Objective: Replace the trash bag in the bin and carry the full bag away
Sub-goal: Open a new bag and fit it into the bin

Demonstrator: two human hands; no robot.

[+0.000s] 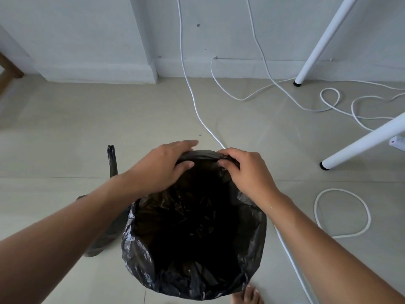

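Seen from above, the lined bin [194, 224] sits at centre on a tiled floor [65, 132]. Both hands hold the liner's far rim at 12 o'clock: left hand [162, 167], right hand [245, 172]. The bin's mouth is open below them. At 9 o'clock a tied black bag [107, 218] lies against the bin. A white cable [197, 110] runs in from 12 o'clock, passing the bin at 3 o'clock. Cable loops [341, 213] and white legs [361, 143] crowd 2 to 3 o'clock. Open floor lies at 10 o'clock.

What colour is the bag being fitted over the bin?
Black, glossy and crinkled; the bag shows best in the head view, both hands at its far rim.
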